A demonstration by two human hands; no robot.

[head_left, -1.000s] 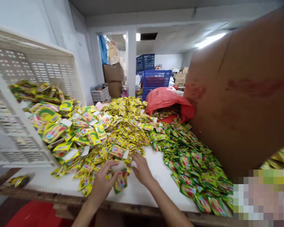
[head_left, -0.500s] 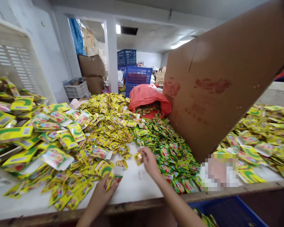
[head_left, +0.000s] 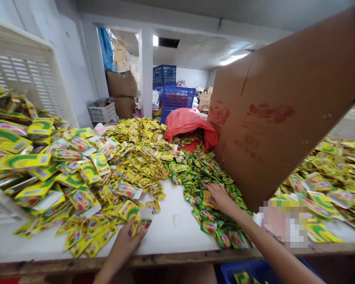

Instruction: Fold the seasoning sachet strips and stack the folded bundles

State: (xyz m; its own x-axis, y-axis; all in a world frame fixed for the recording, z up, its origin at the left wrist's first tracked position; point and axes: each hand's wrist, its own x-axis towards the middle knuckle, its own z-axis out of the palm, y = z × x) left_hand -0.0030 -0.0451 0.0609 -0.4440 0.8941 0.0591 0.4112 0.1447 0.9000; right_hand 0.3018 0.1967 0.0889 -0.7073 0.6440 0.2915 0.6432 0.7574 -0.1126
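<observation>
My left hand (head_left: 127, 240) is closed around a small open carton (head_left: 141, 225), coloured yellow, green and red, its white flap standing up. At the green sachet pile (head_left: 207, 215), my right hand (head_left: 220, 198) reaches down with its fingers bent over a small yellow sachet (head_left: 207, 197). Green sachets lie under and around those fingers, and the fingertips are partly hidden. Left of the bare strip of white tabletop (head_left: 168, 232) spreads a heap of yellow sachets (head_left: 144, 165). A single yellow sachet (head_left: 153, 206) lies at that heap's edge, near the carton.
Many flat cartons (head_left: 85, 169) spill from a white crate (head_left: 51, 75) on the left. A red sack (head_left: 189, 122) lies open at the back. A tall cardboard sheet (head_left: 272, 102) leans on the right. Below the wooden table edge (head_left: 177, 258) is a blue bin (head_left: 225, 270).
My right hand has moved right, from the bare tabletop to the green pile, with the yellow sachet. My left hand still holds the carton. The view has shifted slightly.
</observation>
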